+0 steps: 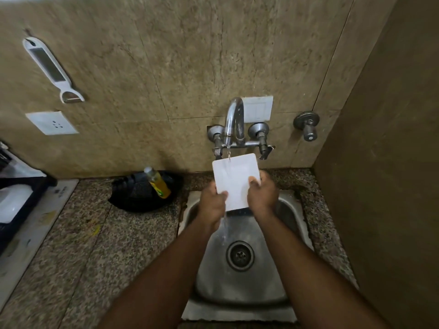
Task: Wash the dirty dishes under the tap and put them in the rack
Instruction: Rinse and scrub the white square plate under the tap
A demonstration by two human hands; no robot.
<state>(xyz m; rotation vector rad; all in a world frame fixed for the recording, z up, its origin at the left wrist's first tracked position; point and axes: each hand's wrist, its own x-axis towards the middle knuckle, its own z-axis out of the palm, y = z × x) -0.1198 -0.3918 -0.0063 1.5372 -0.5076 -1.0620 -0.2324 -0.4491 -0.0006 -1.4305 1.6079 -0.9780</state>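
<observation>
**A:** Where is the dish, and how is it held?

**B:** One white square plate (235, 180) is tilted under the running tap (234, 119), above the steel sink (240, 281). The left hand (211, 205) grips its lower left edge, thumb pressed on the face and fingers curled behind. The right hand (261, 193) grips the right edge the same way. Water strikes the plate's top and streams off its lower edge into the basin.

**A:** What could go wrong from here?

**B:** The plate is wet and held only at its edges, so it could slip and strike the sink or the tap's fittings just behind it. Tilted steeply, it may also throw water onto the worktop (95, 245) or towards the white switch plate (257, 109) directly behind the spout. The rack appears to be the dark frame (21, 193) at the far left, well apart from the sink, so carrying a dripping plate across risks a drop.

**A:** And the count?

**B:** One plate, two hands, one tap with two side valves, one further valve (307, 127) on the wall to the right. One yellow bottle (158, 182) lies on one black cloth-like heap (140, 195). One white peeler (52, 70) hangs on the wall, above one socket (52, 122). No other dishes are clearly visible.
</observation>
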